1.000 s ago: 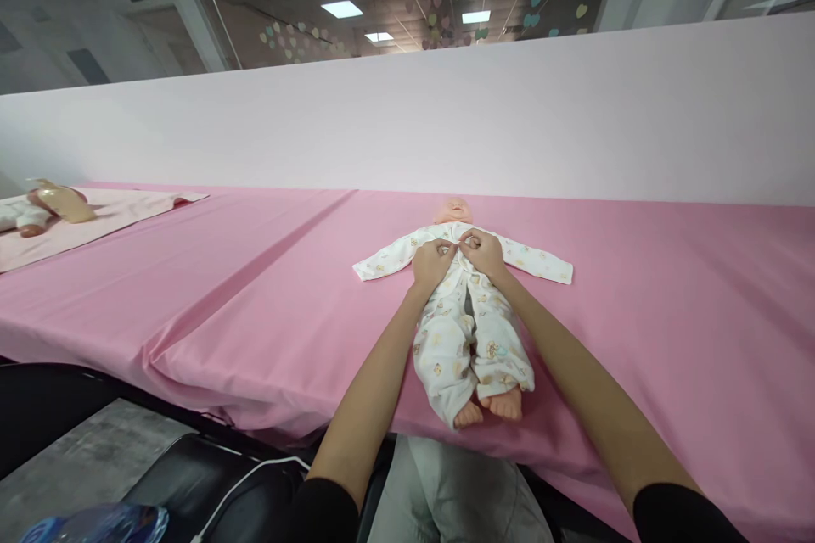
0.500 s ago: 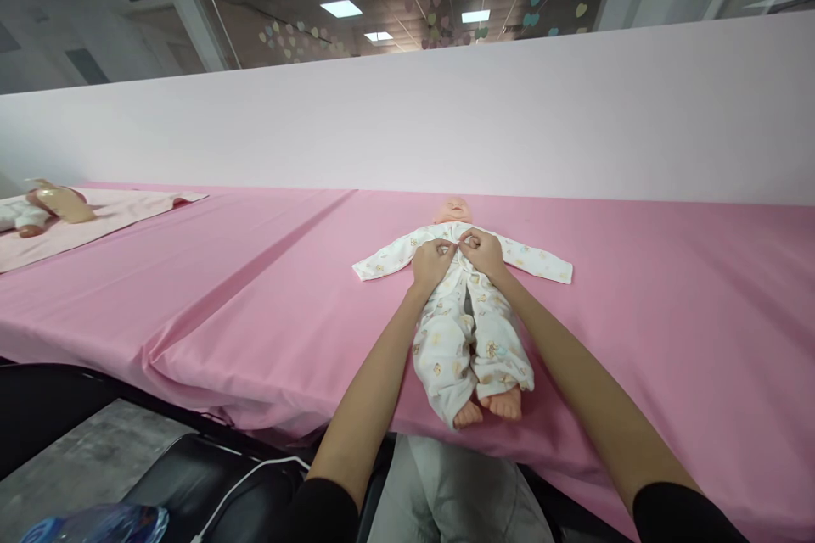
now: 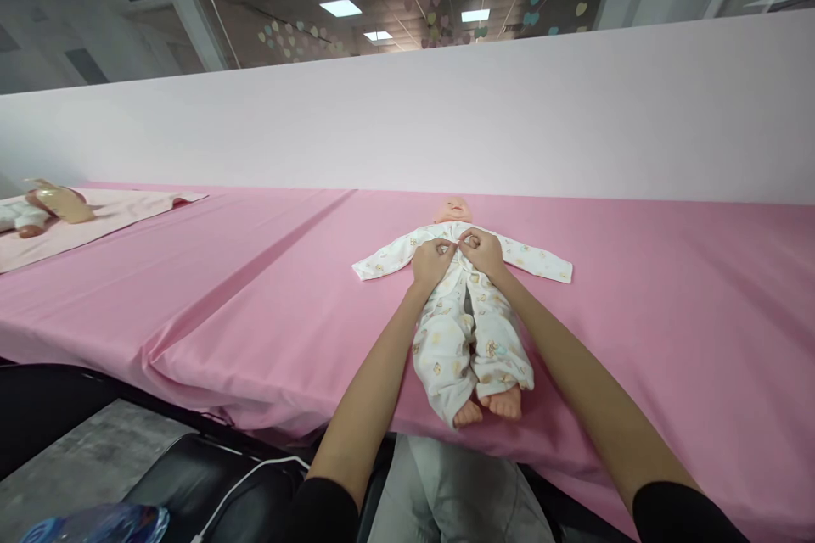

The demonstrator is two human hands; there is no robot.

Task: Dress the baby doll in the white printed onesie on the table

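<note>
A baby doll point(image 3: 454, 209) lies on its back on the pink table cover point(image 3: 255, 271), head away from me, bare feet at the near edge. It wears a white printed romper point(image 3: 446, 339) with its sleeves spread flat to both sides. My left hand point(image 3: 431, 261) and my right hand point(image 3: 484, 252) meet at the doll's chest, each pinching one front edge of the romper just below the collar. The fingers of both hands are curled tight on the fabric. Below them, the romper front gapes open down the belly.
A pale wall panel point(image 3: 446, 119) runs along the far side of the table. At the far left another doll point(image 3: 38, 208) lies on a light pink cloth point(image 3: 108, 212). A white cable point(image 3: 248, 479) and a water bottle point(image 3: 95, 523) sit low at the near left.
</note>
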